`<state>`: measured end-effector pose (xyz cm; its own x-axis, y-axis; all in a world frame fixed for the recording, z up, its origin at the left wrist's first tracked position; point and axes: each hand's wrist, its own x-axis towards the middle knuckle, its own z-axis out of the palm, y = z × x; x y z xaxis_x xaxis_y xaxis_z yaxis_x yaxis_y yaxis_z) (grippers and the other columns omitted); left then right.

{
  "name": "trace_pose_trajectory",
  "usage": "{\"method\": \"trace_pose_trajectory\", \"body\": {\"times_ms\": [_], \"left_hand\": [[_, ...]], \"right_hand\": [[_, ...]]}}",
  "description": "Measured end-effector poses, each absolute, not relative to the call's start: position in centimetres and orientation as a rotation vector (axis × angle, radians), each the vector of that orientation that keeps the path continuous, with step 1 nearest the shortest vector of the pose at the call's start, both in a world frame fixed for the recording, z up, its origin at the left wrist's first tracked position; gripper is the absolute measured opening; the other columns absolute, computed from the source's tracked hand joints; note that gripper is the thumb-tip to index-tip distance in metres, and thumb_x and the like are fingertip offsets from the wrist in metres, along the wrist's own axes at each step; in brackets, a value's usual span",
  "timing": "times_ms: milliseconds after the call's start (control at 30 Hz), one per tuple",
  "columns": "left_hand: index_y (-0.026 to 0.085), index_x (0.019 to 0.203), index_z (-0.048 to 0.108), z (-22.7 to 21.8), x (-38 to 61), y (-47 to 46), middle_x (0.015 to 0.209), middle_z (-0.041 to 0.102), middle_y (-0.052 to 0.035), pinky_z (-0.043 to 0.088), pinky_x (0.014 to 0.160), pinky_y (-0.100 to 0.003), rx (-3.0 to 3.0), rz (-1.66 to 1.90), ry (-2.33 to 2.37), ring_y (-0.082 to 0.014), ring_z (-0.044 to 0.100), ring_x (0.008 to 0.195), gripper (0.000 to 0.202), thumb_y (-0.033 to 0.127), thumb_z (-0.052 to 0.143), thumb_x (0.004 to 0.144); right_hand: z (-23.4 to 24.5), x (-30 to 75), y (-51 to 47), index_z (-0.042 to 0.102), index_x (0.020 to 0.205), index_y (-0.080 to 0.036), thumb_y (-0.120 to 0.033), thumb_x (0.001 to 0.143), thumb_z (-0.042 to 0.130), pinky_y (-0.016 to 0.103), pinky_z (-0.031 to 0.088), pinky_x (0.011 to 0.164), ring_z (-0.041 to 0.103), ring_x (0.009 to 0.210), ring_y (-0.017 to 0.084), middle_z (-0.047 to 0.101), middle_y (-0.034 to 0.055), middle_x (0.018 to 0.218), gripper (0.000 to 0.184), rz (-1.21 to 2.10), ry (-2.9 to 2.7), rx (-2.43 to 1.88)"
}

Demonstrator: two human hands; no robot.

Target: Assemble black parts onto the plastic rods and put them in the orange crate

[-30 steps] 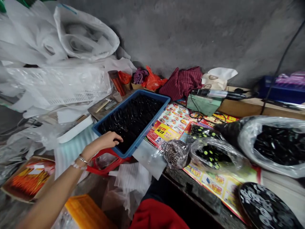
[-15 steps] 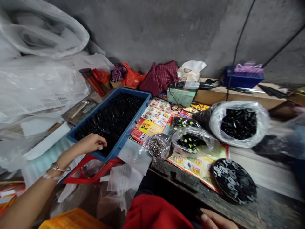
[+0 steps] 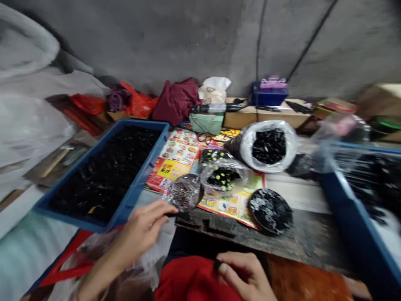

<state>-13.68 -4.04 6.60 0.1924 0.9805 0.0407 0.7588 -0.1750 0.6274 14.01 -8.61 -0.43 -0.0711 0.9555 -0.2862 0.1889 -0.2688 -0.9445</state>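
A blue tray (image 3: 127, 205) full of small black parts sits at the left. My left hand (image 3: 142, 230) is just off the tray's near right corner, thumb and fingers pinched together and pointing at a small clear bag of metal pieces (image 3: 183, 194). What it pinches is too blurred to name. My right hand (image 3: 246, 276) rests low over a red cloth (image 3: 191, 280) on my lap, with thumb and finger closed on a small black piece (image 3: 217, 264).
On the bench lie a colourful flyer (image 3: 173, 161), a bag of yellow-dotted black pieces (image 3: 224, 177), a big bag of black parts (image 3: 269, 144) and a round black dish (image 3: 270, 210). A second blue tray (image 3: 341, 209) stands at right. White plastic bags (image 3: 28, 121) are piled at left.
The view has swung to the right. My left hand has come out of the blue tray toward the bench's front edge. My right hand has risen into view with a black piece.
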Motion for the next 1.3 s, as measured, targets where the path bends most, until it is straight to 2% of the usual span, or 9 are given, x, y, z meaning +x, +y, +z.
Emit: {"method": "trace_pose_trajectory", "body": {"times_ms": [100, 200, 300, 467, 633, 767, 933, 1100, 1300], "left_hand": [[0.028, 0.101, 0.063, 4.0, -8.3, -4.0, 0.097, 0.068, -0.0032, 0.047, 0.080, -0.024, 1.999, 0.631, 1.349, -0.0194, 0.063, 0.091, 0.027, 0.010, 0.046, 0.089], [0.027, 0.092, 0.057, 2.4, -5.6, -3.9, 0.086, 0.064, -0.0028, 0.046, 0.072, -0.024, 2.008, 0.621, 1.182, -0.0184, 0.062, 0.081, 0.026, 0.006, 0.044, 0.087], [0.026, 0.088, 0.053, 1.8, -4.6, -3.6, 0.082, 0.061, -0.0020, 0.045, 0.070, -0.024, 2.020, 0.592, 1.107, -0.0173, 0.059, 0.076, 0.027, 0.002, 0.041, 0.086], [0.025, 0.085, 0.053, 2.1, -3.9, -3.5, 0.082, 0.060, -0.0020, 0.044, 0.071, -0.024, 1.960, 0.557, 1.100, -0.0169, 0.058, 0.077, 0.025, 0.003, 0.040, 0.087], [0.023, 0.084, 0.064, 1.6, -3.4, -2.9, 0.082, 0.065, -0.0028, 0.046, 0.071, -0.025, 1.610, 0.595, 1.195, -0.0173, 0.061, 0.076, 0.017, 0.012, 0.052, 0.085], [0.019, 0.075, 0.072, 0.5, -3.2, -2.1, 0.066, 0.063, -0.0019, 0.043, 0.051, -0.021, 0.894, 0.602, 1.105, -0.0114, 0.056, 0.052, 0.008, 0.024, 0.066, 0.076], [0.014, 0.081, 0.077, 0.4, -3.0, -1.6, 0.071, 0.070, -0.0066, 0.048, 0.055, -0.020, 0.396, 0.618, 1.027, -0.0137, 0.063, 0.058, 0.023, 0.024, 0.083, 0.061], [0.016, 0.082, 0.078, 0.8, -2.7, -1.4, 0.072, 0.073, -0.0064, 0.052, 0.059, -0.021, 0.475, 0.657, 1.051, -0.0148, 0.065, 0.062, 0.032, 0.018, 0.088, 0.051], [0.020, 0.080, 0.080, 0.8, -2.7, -1.3, 0.063, 0.071, -0.0057, 0.048, 0.052, -0.024, 1.054, 0.623, 1.216, -0.0154, 0.060, 0.053, 0.021, 0.036, 0.081, 0.065]], "right_hand": [[0.4, 13.9, -8.0, 0.080, 0.072, -0.025, -0.051, 0.073, 0.070, 0.032, 0.055, 0.073, 0.067, 0.071, 0.025, 0.075, 0.0084, 0.070, 0.028, 1.437, -1.302, -1.362], [0.6, 14.9, -7.0, 0.080, 0.073, -0.022, -0.047, 0.082, 0.062, 0.029, 0.054, 0.068, 0.067, 0.064, 0.022, 0.075, 0.0068, 0.067, 0.032, 1.456, -1.288, -1.304], [0.5, 16.1, -6.3, 0.079, 0.075, -0.019, -0.043, 0.086, 0.059, 0.027, 0.051, 0.062, 0.065, 0.060, 0.019, 0.074, 0.0065, 0.066, 0.033, 1.466, -1.280, -1.283], [-0.2, 17.0, -5.9, 0.077, 0.074, -0.015, -0.043, 0.085, 0.062, 0.023, 0.048, 0.054, 0.062, 0.055, 0.016, 0.074, 0.0078, 0.066, 0.034, 1.577, -1.119, -1.232], [-1.1, 17.3, -5.9, 0.075, 0.072, -0.013, -0.048, 0.077, 0.070, 0.022, 0.046, 0.050, 0.057, 0.048, 0.012, 0.072, 0.0071, 0.061, 0.035, 1.717, -0.771, -1.217], [-1.5, 17.6, -6.0, 0.073, 0.070, -0.012, -0.050, 0.071, 0.076, 0.021, 0.046, 0.050, 0.057, 0.047, 0.011, 0.070, 0.0062, 0.058, 0.038, 1.761, -0.564, -1.259], [-1.7, 17.7, -6.0, 0.073, 0.070, -0.011, -0.051, 0.068, 0.077, 0.022, 0.044, 0.049, 0.057, 0.046, 0.011, 0.070, 0.0064, 0.057, 0.040, 1.757, -0.552, -1.275], [-1.7, 17.7, -5.9, 0.073, 0.071, -0.011, -0.053, 0.066, 0.078, 0.022, 0.045, 0.049, 0.058, 0.047, 0.012, 0.071, 0.0066, 0.058, 0.042, 1.770, -0.534, -1.293], [-2.1, 17.5, -5.8, 0.072, 0.071, -0.011, -0.051, 0.068, 0.078, 0.020, 0.045, 0.048, 0.057, 0.046, 0.010, 0.070, 0.0050, 0.058, 0.040, 1.763, -0.505, -1.256]]}}
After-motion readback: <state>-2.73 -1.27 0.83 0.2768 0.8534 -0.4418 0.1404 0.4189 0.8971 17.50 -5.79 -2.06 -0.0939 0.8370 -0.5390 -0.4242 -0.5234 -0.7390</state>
